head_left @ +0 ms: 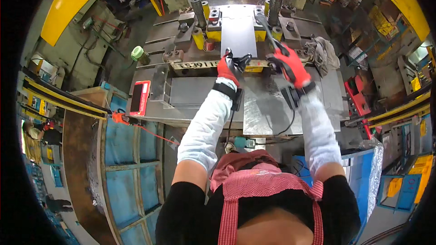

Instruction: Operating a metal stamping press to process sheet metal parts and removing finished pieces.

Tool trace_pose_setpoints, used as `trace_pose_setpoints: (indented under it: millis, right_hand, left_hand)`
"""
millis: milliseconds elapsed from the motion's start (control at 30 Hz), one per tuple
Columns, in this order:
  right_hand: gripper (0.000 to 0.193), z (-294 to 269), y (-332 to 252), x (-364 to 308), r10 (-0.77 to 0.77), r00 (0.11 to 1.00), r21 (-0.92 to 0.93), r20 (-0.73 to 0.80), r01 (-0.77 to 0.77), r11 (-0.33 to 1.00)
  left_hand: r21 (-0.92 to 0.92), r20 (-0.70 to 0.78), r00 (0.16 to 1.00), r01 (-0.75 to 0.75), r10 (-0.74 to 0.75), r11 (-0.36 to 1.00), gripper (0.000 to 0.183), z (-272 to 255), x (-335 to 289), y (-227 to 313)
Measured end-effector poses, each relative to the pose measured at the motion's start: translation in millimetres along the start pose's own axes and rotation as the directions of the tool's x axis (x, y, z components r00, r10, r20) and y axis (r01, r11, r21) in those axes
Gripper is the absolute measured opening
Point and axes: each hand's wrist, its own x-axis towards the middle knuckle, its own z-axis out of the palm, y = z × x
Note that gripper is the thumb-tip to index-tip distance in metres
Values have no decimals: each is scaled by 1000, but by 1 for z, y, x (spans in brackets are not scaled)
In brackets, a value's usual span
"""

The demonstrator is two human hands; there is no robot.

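A flat grey metal sheet [239, 38] lies in the press die, its near end toward me. My left hand [232, 67], in a red glove with black fingers, is at that near edge. Its thumb and fingers are apart, and I see nothing gripped between them. My right hand [290, 67], gloved the same way, is closed around a dark long-handled tool [269, 31]. The tool slants forward and left, its far end beside the sheet's right side. The exact kind of tool is not clear.
Dark guide posts [198, 12] flank the die. A grey rag [323, 54] lies at its right. Bare metal sheets [268, 109] rest on the near table. At left are a phone [136, 97] on a red item and a green-lidded bottle [140, 54]. A blue-panelled frame [120, 140] stands nearby.
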Motion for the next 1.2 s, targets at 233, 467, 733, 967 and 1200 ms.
trace_pose_setpoints:
  millis: [233, 467, 733, 967, 1200]
  right_hand:
    - [13, -20, 24, 142, 102, 971, -162, 217, -68, 985]
    - [33, -6, -14, -60, 20, 999, -140, -48, -27, 990]
    - [46, -50, 61, -186, 460, 859, 252, -225, -405, 879]
    - [50, -36, 66, -180, 498, 829, 263, -254, -436, 861]
    - [50, -46, 68, -186, 517, 813, 249, -269, -459, 853]
  left_hand:
    - [3, 4, 986, 168, -168, 986, 48, 4, 11, -4]
    - [28, -28, 990, 141, -140, 990, 58, -22, 2, 8]
    - [76, 93, 995, -42, 35, 996, 45, -4, -3, -3]
    - [10, 140, 987, -82, 80, 997, 41, 12, 51, 20]
    - [48, -33, 997, -66, 68, 997, 35, 38, 62, 13]
